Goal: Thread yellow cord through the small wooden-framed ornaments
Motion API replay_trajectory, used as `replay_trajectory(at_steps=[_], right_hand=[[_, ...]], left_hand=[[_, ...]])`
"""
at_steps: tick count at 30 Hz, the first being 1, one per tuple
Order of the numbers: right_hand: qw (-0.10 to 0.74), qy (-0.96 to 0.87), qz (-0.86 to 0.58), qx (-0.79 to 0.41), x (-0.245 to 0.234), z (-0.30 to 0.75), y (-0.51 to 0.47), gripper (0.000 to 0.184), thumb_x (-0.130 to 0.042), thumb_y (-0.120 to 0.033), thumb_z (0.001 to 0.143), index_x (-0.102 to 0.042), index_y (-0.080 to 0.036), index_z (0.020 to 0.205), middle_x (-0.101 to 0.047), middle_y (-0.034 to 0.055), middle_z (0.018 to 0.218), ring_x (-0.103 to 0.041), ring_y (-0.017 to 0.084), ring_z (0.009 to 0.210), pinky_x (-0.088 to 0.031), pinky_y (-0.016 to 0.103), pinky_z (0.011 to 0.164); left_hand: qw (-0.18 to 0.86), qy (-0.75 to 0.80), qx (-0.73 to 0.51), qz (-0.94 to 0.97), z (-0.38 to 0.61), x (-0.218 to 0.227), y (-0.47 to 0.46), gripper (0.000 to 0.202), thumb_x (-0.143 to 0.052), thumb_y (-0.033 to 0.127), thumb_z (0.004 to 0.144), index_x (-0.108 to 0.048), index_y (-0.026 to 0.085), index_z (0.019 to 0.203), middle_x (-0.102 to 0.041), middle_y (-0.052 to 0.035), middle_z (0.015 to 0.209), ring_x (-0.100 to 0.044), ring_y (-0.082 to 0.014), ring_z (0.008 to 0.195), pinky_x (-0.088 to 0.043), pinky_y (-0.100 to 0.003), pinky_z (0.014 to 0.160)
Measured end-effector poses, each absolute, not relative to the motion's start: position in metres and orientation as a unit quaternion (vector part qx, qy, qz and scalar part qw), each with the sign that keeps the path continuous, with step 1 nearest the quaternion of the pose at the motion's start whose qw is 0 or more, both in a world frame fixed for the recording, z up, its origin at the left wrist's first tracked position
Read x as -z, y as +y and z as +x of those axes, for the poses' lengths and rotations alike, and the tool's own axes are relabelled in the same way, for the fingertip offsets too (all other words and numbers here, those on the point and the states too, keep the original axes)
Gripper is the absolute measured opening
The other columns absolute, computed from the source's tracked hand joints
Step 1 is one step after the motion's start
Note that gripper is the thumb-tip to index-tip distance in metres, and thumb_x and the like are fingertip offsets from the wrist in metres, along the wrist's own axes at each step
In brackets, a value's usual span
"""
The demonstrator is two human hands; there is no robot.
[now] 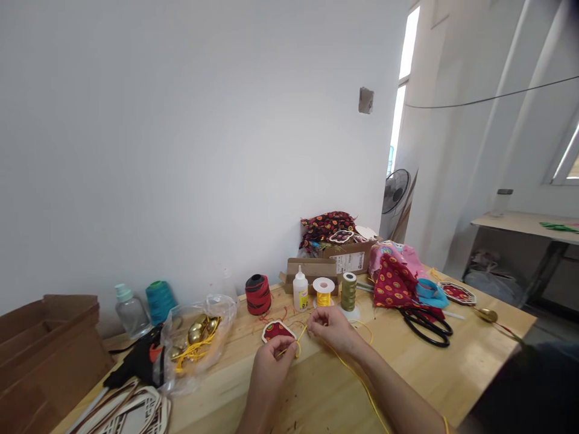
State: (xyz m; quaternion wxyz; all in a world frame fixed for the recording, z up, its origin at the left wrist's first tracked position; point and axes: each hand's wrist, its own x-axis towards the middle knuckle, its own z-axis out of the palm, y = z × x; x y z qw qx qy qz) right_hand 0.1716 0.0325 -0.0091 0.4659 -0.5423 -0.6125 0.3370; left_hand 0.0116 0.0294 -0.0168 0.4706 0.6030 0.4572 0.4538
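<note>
**Both hands pinching a thin yellow cord at the lower centre of the frame**

The fingertips of the left hand [271, 360] are closing narrowly on a thin yellow cord [357, 377], with thumb and forefinger pressed together just below centre frame. The right hand [332, 327], a little higher and to the right, is pinching the same cord in curled fingers. A short stretch is running between the two hands, while the loose remainder is trailing across the pale wooden table [452, 374] toward the lower right corner.

The cord is looking light, limp and rather slick. It is probably best gripped close to the working point between finger pads, since a loose hold would likely let it slide.

Just above the left hand, a small red fabric-covered piece with a white edge [277, 331] is lying flat. It seems stiff and light, so its rim is likely the best place to grip it.

Further up the frame, a row is standing near the wall:
- a red-and-black thread spool [258, 294]
- a white glue bottle [300, 290]
- a gold thread reel [323, 292]
- an olive-green spool [348, 291]

To the right, black-handled scissors [427, 328] are resting beside folded red patterned cloth [394, 284]. At lower left, a clear plastic bag of brass bells [199, 334] is sitting against a black glue gun [140, 360].
</note>
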Motion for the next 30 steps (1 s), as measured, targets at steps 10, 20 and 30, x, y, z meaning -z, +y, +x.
replay_trajectory(at_steps=[10,20,30], right_hand=[[0.493,-0.598,-0.535,-0.336,0.004,0.168,0.03,0.011,-0.049,-0.02,0.063,-0.056,-0.013,0.057,-0.055,-0.0015,0.053,-0.046,0.008,0.048,-0.035,0.018,0.046],[0.494,-0.604,-0.547,-0.303,0.002,0.172,0.03,0.01,-0.05,-0.016,0.061,-0.058,-0.014,0.056,-0.054,-0.0021,0.052,-0.046,0.009,0.048,-0.034,0.018,0.045],[0.505,-0.607,-0.554,-0.262,-0.008,0.171,0.026,0.01,-0.048,-0.015,0.06,-0.055,-0.015,0.054,-0.051,-0.0021,0.05,-0.044,0.009,0.048,-0.033,0.019,0.044]], left_hand=[[0.459,0.457,-0.458,0.609,0.011,0.014,0.029,0.017,-0.062,0.032,0.056,-0.064,0.015,0.057,-0.062,-0.0012,0.052,-0.056,-0.0164,0.053,-0.042,-0.022,0.05],[0.472,0.463,-0.453,0.599,0.013,0.011,0.027,0.017,-0.063,0.033,0.054,-0.061,0.016,0.053,-0.059,0.0006,0.048,-0.054,-0.0152,0.049,-0.04,-0.022,0.048],[0.441,0.471,-0.459,0.61,0.01,0.013,0.029,0.023,-0.062,0.036,0.056,-0.067,0.014,0.063,-0.068,-0.0044,0.06,-0.059,-0.0191,0.058,-0.044,-0.025,0.055]])
